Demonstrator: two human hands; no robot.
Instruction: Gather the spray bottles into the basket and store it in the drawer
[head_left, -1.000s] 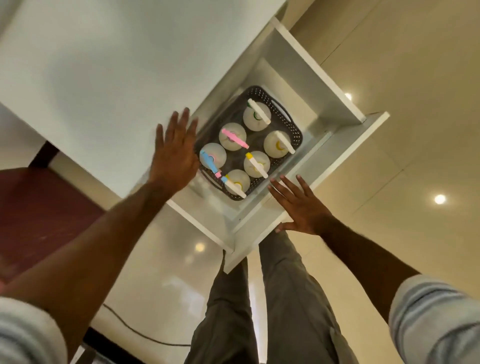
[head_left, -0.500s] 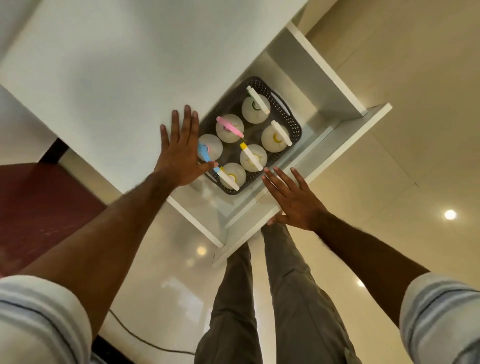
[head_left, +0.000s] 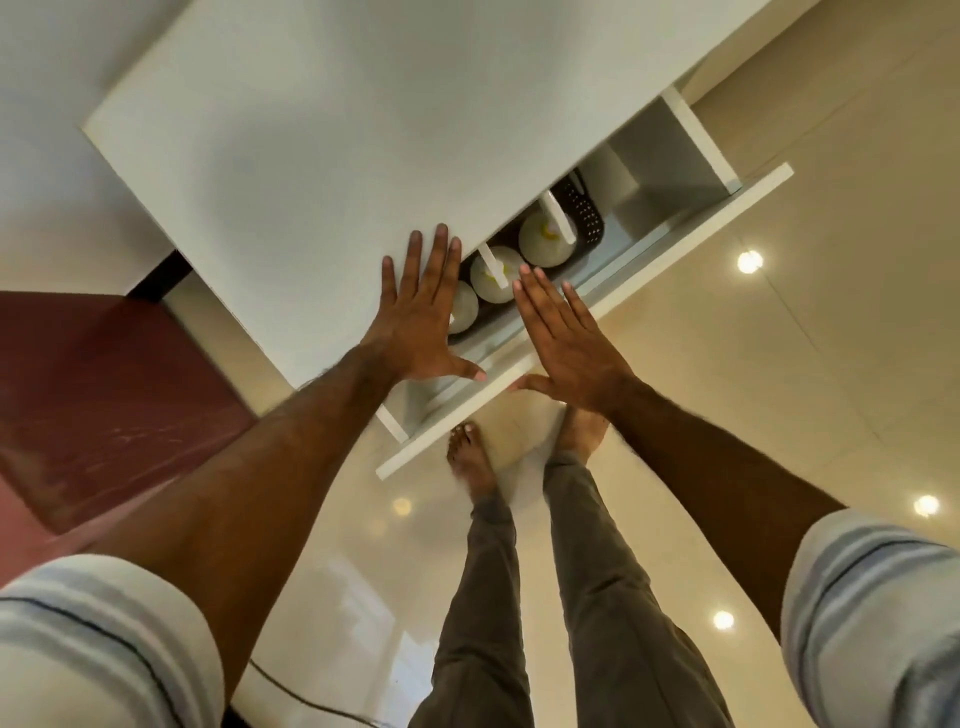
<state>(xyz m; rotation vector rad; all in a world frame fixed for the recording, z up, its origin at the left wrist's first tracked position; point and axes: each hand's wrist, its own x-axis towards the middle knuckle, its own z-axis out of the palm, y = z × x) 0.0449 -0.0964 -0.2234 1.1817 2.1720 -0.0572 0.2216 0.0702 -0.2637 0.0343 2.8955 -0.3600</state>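
Observation:
The white drawer (head_left: 675, 249) is mostly slid under the white tabletop (head_left: 337, 145), leaving a narrow gap. In that gap I see part of the dark perforated basket (head_left: 584, 213) and the tops of three white spray bottles (head_left: 543, 241), the rest hidden under the tabletop. My left hand (head_left: 421, 312) lies flat, fingers apart, on the tabletop's edge, its thumb over the gap. My right hand (head_left: 566, 338) is flat with fingers spread, its palm against the drawer's front panel (head_left: 597, 322). Neither hand holds anything.
My legs and bare feet (head_left: 470, 457) stand on a glossy beige tiled floor right below the drawer front. A dark red surface (head_left: 93, 395) lies at the left. A black cable (head_left: 311, 701) runs across the floor near the bottom.
The drawer has slid inward under the tabletop, hiding most of the basket and bottles. My right hand moved forward with the drawer front; my left hand stayed at the tabletop's edge.

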